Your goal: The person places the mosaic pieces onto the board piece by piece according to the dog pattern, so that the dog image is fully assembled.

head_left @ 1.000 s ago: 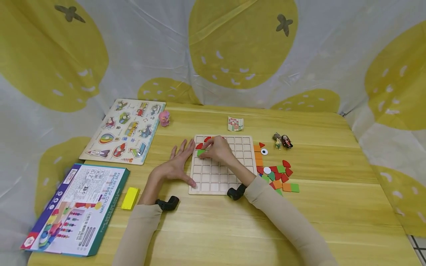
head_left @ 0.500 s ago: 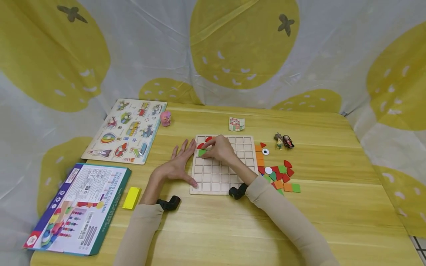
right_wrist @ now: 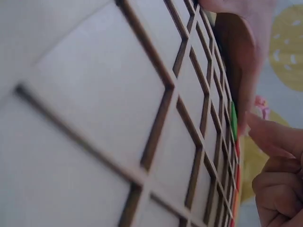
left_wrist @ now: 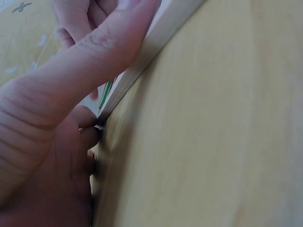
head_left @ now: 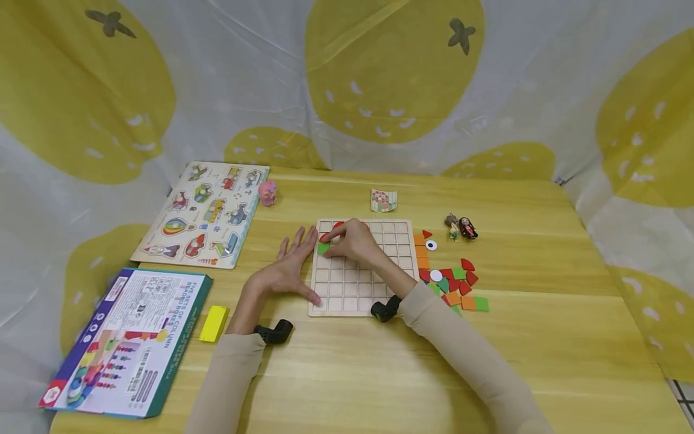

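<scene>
A wooden grid board (head_left: 349, 289) lies at the middle of the table, with a green square tile (head_left: 323, 248) and red pieces (head_left: 338, 225) in its far left cells. My left hand (head_left: 284, 268) spreads along the board's left side, thumb at the near left corner and fingertips by the far left edge. In the left wrist view the thumb (left_wrist: 94, 61) lies along the board's edge. Over the far left cells, my right hand (head_left: 355, 244) has thumb and index finger around the green tile. Its other fingers (right_wrist: 279, 189) are curled, and it hides part of the far rows.
Loose red, green and orange pieces (head_left: 459, 286) lie right of the board, beside orange squares (head_left: 421, 253). A small pattern card (head_left: 384, 200) and two figurines (head_left: 461, 228) sit farther back. Leftward are a picture puzzle (head_left: 203, 214), pink toy (head_left: 267, 193), yellow block (head_left: 214, 323) and box (head_left: 130, 343).
The right thumb and index finger have shifted slightly at the green tile, and more of the tile shows now. The left hand stays at the board's left side.
</scene>
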`<state>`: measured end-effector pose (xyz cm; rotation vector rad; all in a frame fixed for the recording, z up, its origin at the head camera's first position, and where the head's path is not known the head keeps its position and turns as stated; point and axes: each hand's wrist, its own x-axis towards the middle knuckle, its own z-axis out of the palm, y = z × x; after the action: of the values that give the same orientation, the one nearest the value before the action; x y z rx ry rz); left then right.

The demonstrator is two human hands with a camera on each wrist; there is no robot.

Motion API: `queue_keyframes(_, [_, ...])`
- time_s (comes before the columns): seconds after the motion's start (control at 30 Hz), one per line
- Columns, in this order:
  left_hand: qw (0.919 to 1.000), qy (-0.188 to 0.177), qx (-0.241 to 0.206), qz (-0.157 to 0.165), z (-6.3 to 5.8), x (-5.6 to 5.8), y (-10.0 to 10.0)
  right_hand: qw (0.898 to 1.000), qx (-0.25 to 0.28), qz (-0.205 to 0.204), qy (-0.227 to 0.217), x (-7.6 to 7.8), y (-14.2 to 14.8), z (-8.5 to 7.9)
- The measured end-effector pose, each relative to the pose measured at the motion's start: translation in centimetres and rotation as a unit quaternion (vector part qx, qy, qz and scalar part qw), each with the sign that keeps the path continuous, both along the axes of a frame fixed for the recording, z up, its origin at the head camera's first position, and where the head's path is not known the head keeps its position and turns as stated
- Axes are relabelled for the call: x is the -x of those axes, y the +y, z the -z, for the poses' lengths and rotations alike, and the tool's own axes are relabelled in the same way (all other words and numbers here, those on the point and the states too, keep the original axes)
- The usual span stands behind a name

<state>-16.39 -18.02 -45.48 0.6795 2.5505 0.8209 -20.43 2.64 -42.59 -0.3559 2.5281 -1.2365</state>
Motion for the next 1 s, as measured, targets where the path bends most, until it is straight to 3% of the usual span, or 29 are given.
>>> queue_keyframes(0.1, [1.0000, 0.002, -0.002, -0.005, 0.0, 0.0, -0.1, 1.000, 0.015, -0.020, 0.007, -0.5, 2.3, -0.7])
queue_keyframes(0.23, [1.0000, 0.002, 0.001, -0.006, 0.0, -0.2, -0.2, 1.000, 0.003, -0.026, 0.015, -1.8, 7.9, -1.6])
queue_keyframes(0.43, [1.0000, 0.004, 0.000, -0.006, 0.1, -0.5, -0.4, 0.999, -0.038, 0.015, 0.012, -4.4, 17.9, -1.4])
queue_keyframes(0.57, [1.0000, 0.005, 0.000, -0.005, 0.2, -0.5, -0.4, 0.996, -0.066, 0.055, -0.001, -5.4, 22.8, -0.5])
queue_keyframes(0.73, [1.0000, 0.009, 0.000, -0.003, 0.0, -0.4, -0.2, 0.994, -0.066, 0.088, -0.022, -5.9, 25.8, 0.3])
queue_keyframes(1.0, [0.9999, 0.012, 0.002, 0.000, 0.0, 0.0, 0.1, 0.992, -0.054, 0.103, -0.043, -6.0, 27.0, 0.7])
